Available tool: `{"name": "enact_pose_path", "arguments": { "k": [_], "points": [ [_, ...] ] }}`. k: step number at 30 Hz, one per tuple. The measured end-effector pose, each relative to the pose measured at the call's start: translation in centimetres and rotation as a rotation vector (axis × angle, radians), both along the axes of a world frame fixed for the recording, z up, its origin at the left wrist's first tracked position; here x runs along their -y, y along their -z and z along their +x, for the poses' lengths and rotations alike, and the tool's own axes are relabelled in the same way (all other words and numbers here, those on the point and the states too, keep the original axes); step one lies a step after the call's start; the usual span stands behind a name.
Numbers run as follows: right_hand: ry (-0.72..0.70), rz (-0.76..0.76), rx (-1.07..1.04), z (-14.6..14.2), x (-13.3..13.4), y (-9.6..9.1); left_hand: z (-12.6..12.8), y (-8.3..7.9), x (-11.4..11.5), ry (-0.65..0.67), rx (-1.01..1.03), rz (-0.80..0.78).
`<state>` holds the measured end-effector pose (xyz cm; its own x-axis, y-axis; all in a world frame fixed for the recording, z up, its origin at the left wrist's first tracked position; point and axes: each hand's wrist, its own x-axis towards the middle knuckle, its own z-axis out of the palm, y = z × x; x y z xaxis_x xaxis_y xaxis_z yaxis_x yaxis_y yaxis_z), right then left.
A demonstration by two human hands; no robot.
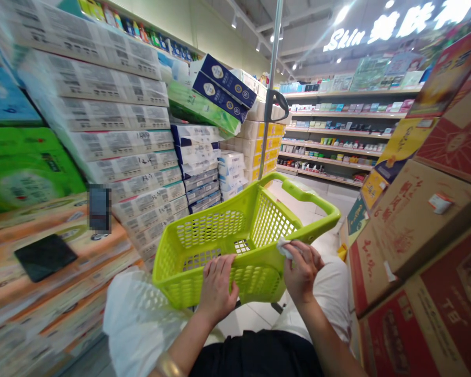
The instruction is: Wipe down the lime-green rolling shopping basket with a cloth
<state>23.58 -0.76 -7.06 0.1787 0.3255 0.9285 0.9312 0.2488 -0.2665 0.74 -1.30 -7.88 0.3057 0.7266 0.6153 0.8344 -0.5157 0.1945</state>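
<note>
A lime-green plastic shopping basket (pixel 204 222) with perforated walls stands between my knees, its long handle (pixel 317 207) reaching up to the right. My left hand (pixel 219 280) is closed over the near rim, fingers hooked over the edge and thumb outside. In my right hand (pixel 303 264) a crumpled white tissue (pixel 284 247) is pinched and touches the outer side of the rim near the handle end. Nothing lies inside the part of the basket that shows. Wheels under it are mostly hidden.
Stacked tissue packs (pixel 129 110) rise on the left, with a dark flat object (pixel 45 256) on an orange pack. Cardboard cartons (pixel 424 220) wall the right side. A metal pole (pixel 272 68) stands behind the basket. Stocked shelves (pixel 337 115) line the back.
</note>
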Motion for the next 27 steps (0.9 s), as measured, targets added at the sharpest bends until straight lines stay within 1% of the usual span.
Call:
{"name": "enact_pose_path", "arguments": {
  "k": [4,6,7,9,14,16,17,19,23,25,27],
  "points": [
    [-0.161,-0.140,0.067,-4.0,0.5,1.1,0.0,-0.1,0.0,0.014,-0.008,0.006],
    [-0.227,-0.166,0.084,-4.8,0.7,1.3,-0.1,-0.1,0.0,0.016,-0.006,0.006],
    [-0.244,-0.156,0.084,-4.8,0.8,1.1,-0.1,-0.1,0.0,0.016,-0.004,0.008],
    [-0.242,-0.101,0.065,-4.0,0.9,0.3,-0.1,-0.1,0.1,0.016,0.003,0.010],
    [-0.136,0.094,-0.010,-0.4,0.6,-3.0,-0.1,0.0,0.2,0.018,0.015,0.003],
    [-0.099,0.112,-0.016,0.4,0.2,-3.8,-0.1,0.0,0.2,0.018,0.015,0.009],
    [-0.091,0.093,-0.012,0.4,0.0,-4.0,-0.1,0.0,0.2,0.018,0.013,0.013],
    [-0.114,0.008,0.014,-0.2,-0.2,-3.9,-0.1,0.0,0.2,0.018,0.008,0.022],
    [-0.277,-0.193,0.104,-2.3,-0.1,-3.0,-0.1,0.0,0.2,0.015,0.002,0.022],
    [-0.325,-0.234,0.130,-2.4,-0.1,-2.9,-0.2,0.0,0.2,0.016,-0.003,0.024],
    [-0.321,-0.229,0.153,-1.6,-0.3,-3.2,-0.2,0.1,0.1,0.020,-0.009,0.027]
  ]
}}
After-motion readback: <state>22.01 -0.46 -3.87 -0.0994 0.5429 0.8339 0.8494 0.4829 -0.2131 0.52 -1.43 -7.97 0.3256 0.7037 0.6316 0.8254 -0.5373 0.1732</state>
